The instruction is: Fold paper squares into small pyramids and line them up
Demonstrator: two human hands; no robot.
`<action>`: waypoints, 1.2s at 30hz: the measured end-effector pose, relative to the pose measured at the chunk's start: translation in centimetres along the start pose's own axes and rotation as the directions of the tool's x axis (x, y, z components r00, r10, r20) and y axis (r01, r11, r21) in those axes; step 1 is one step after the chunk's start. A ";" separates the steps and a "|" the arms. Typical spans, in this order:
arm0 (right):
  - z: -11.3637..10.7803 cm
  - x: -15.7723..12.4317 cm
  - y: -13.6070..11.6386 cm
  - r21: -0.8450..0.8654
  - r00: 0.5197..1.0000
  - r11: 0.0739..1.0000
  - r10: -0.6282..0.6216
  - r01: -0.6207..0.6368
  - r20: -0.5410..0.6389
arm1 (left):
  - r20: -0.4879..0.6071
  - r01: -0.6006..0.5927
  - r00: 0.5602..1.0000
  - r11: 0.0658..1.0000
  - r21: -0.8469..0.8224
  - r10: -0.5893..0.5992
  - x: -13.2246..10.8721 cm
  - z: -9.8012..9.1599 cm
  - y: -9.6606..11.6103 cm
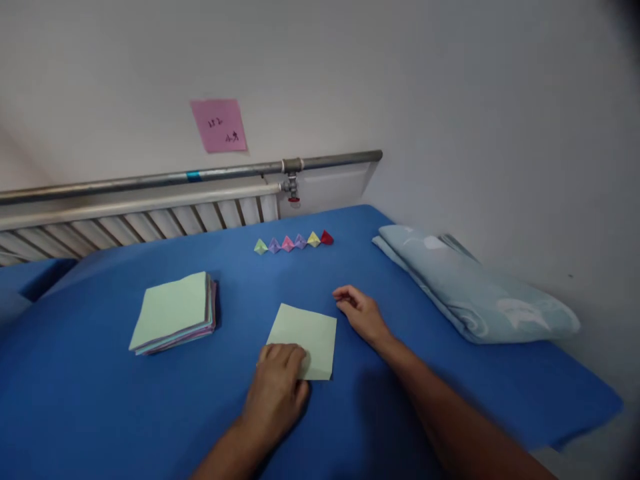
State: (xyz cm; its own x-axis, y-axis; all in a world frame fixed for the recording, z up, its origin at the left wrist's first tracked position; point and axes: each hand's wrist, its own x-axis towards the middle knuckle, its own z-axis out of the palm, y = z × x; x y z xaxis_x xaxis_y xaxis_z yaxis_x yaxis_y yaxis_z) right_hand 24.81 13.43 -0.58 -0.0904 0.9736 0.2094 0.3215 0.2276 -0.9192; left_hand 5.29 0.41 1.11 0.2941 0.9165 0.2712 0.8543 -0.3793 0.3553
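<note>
A square sheet of pale green paper (313, 333) lies on the blue surface in front of me. My left hand (280, 380) is closed over its lower left corner, fingers on top and thumb by the near edge. Just beyond the sheet's right side is my right hand (363, 317), apart from the paper. Its fingers are loosely curved, thumb a little off the index finger, and nothing shows between them. Farther back, several small folded paper pieces (287, 244) in green, purple, pink, yellow and red stand in a row.
A stack of coloured paper (173, 310), green on top, sits at the left. At the right lies a folded light blue blanket (460, 287) by the wall. Behind the blue surface (240, 427) are a radiator (187, 217), a metal pipe (235, 171) and a pink note (219, 125).
</note>
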 end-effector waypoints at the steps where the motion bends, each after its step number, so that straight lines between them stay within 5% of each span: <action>1: -0.2 -0.5 0.0 -0.014 1.000 1.000 0.001 0.000 0.018 | -0.031 0.010 0.999 1.000 -0.025 -0.010 -0.6 -0.4 -0.6; 10: -0.8 -4.0 -1.7 -0.249 0.977 0.950 -0.161 0.191 0.137 | -0.068 0.036 0.997 0.994 -0.103 -0.043 -1.8 -1.4 -3.4; 17: -1.9 -10.1 -2.9 -0.260 0.849 0.833 -0.384 0.488 0.363 | -0.096 0.036 0.994 0.996 -0.076 -0.043 -2.5 -1.3 -1.9; 24: -2.4 -12.5 -3.6 -0.347 0.795 0.734 -0.430 0.583 0.427 | -0.164 -0.122 0.982 0.982 -0.146 0.098 -4.7 -2.1 0.5; 30: -2.9 -12.1 -3.8 -0.218 0.819 0.831 -0.395 0.511 0.416 | -0.104 -0.037 0.994 0.981 -0.190 0.018 -6.3 -2.8 -1.2; 36: -1.9 -11.5 -3.7 -0.185 0.902 0.912 -0.299 0.366 0.310 | -0.052 0.139 0.986 0.959 -0.249 -0.156 -5.7 -2.1 -2.7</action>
State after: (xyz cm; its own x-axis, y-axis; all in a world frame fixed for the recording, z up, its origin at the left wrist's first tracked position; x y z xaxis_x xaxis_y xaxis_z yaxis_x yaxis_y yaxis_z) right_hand 26.51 1.39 1.02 -0.4702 0.8056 0.3605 0.4345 0.5668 -0.7000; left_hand 0.46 -4.04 0.51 0.1343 0.9567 0.2583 0.7532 -0.2679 0.6007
